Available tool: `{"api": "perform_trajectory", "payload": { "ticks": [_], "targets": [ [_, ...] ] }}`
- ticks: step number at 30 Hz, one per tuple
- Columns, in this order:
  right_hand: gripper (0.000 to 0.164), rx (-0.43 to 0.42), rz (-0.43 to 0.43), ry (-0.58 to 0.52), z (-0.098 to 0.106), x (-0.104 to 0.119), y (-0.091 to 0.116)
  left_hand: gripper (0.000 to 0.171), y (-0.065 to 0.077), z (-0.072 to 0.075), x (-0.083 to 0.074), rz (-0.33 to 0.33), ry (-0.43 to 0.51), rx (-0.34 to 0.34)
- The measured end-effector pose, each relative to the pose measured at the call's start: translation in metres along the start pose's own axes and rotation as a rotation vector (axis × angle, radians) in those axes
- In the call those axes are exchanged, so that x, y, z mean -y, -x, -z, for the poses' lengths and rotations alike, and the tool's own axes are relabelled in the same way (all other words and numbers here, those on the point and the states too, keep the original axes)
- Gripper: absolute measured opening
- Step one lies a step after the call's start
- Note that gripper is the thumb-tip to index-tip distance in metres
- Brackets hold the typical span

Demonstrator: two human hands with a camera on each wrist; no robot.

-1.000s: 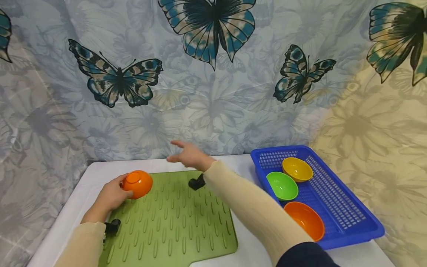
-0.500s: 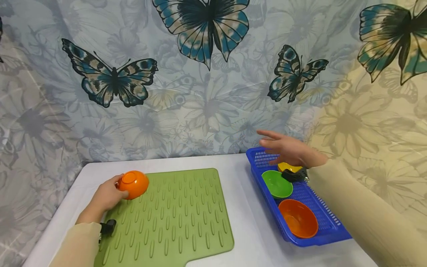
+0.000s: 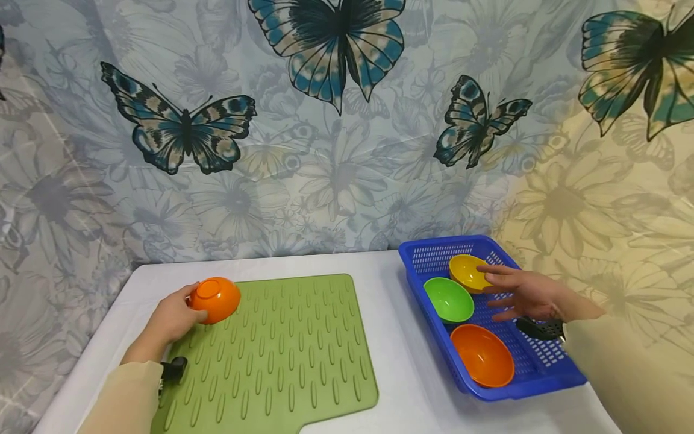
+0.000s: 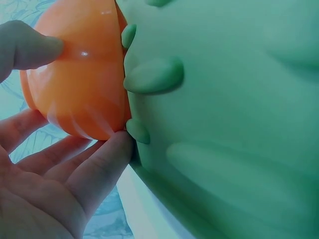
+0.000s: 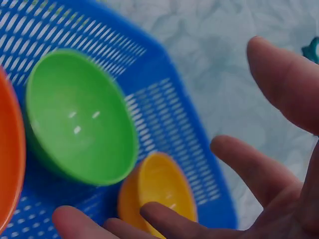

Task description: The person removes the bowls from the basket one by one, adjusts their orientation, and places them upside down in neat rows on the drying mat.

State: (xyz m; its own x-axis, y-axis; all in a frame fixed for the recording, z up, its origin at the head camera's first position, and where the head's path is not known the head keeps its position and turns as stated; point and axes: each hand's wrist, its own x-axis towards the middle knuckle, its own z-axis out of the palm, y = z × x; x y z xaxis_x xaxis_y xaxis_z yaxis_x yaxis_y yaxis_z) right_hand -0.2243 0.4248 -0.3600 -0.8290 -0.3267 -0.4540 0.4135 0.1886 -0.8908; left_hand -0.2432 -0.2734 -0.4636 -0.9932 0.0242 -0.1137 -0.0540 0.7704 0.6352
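Note:
My left hand grips an orange bowl between thumb and fingers. The bowl is upside down at the far left corner of the green ridged mat; in the left wrist view its rim lies against the mat's ridges. Over the blue basket, my right hand hovers with spread fingers and holds nothing. Its fingertips are nearest the yellow bowl, partly covering it. A green bowl and a larger orange bowl also sit in the basket, openings up and tilted.
A white cloth covers the table beneath mat and basket. Behind it hangs a backdrop printed with butterflies and flowers. The basket's slotted walls rise around the bowls on the table's right side.
My right hand has swung from above the mat rightward to the basket, then lowered toward the yellow bowl. The left hand keeps holding the orange bowl in the same place.

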Motion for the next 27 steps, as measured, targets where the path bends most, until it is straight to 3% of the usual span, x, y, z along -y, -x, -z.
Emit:
{"api": "perform_trajectory", "payload": {
  "ticks": [6, 17, 27],
  "targets": [
    [0.057, 0.025, -0.027, -0.014, 0.004, -0.02, -0.011, 0.085, 0.001, 0.0, 0.0, 0.006, 0.007, 0.0],
    [0.064, 0.047, -0.046, -0.052, -0.005, -0.028, -0.03, 0.084, 0.0, 0.002, -0.001, 0.005, 0.012, -0.006],
    [0.063, 0.035, -0.055, -0.011, -0.01, -0.033, -0.047, 0.084, 0.0, 0.001, -0.001, 0.01, 0.021, 0.002]
  ]
}}
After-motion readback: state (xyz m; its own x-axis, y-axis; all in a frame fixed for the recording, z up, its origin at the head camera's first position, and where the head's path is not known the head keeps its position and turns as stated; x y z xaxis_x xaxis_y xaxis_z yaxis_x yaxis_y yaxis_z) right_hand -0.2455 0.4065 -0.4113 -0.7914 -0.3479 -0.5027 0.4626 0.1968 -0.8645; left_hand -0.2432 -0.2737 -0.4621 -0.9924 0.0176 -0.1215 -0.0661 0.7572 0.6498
